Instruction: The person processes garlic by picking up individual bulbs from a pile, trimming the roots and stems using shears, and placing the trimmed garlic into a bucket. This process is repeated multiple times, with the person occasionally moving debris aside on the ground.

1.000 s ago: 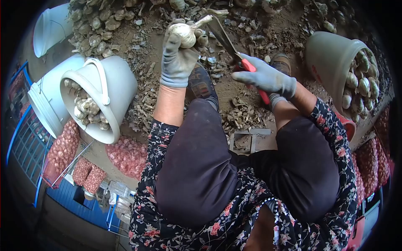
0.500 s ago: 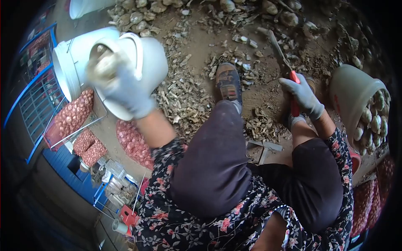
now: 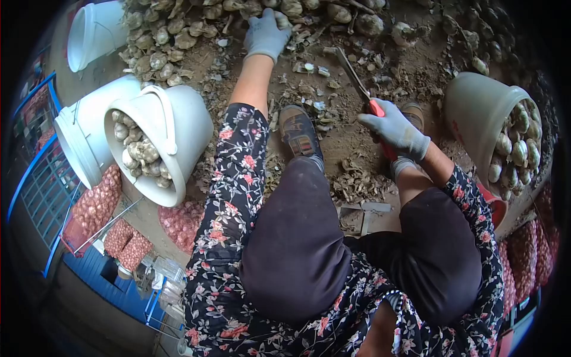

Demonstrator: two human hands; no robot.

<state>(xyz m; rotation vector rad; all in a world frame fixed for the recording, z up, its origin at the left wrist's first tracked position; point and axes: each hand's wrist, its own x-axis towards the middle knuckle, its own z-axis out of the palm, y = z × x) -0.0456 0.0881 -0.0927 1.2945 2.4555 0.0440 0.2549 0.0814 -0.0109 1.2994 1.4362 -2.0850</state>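
My left hand, in a grey work glove, reaches out to the near edge of the garlic pile. Its fingers are curled round a garlic bulb, which they partly cover. In my gloved right hand are shears with red handles, held above the ground by my right foot. Their long, dirty blades point away to the upper left. On the left lies a tilted white bucket, its mouth facing me, with several garlic bulbs inside.
Another tilted bucket on the right holds trimmed-looking bulbs. Two more white buckets stand far left. Red mesh sacks lie beside a blue metal frame. Dry stalk scraps litter the ground round my shoes.
My left hand has left the white bucket, where it held garlic, and moved up and right to the pile. My right hand still grips the shears. The view has shifted slightly.
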